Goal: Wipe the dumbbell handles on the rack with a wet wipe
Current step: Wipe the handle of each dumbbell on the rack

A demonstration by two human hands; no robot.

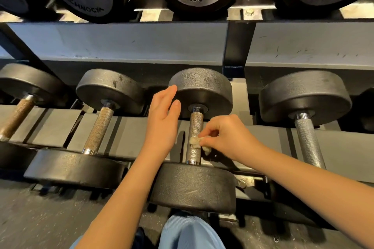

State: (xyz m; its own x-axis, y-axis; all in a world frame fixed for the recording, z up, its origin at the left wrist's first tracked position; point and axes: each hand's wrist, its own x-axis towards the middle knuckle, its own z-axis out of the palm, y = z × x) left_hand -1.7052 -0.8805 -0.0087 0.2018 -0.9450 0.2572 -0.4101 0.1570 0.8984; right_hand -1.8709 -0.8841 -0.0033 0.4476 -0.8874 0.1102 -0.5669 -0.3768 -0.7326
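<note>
Wipe (195,142) (crumpled, off-white) sits pinched in our right grip (228,137), pressed against the knurled dumbbell handle (196,125) on the lower rack (131,137). Our left grip (162,123) hovers with fingers straight, holding nothing, just beside the dumbbell's far head (202,87).

A single head-worn wide-angle camera looks forward and steeply down, close to the lower tier of a dumbbell rack (125,40), whose upper tier crosses the frame's top.

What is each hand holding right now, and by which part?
The right hand pinches the crumpled wet wipe near its middle, against the dumbbell handle. The left hand holds nothing.
</note>
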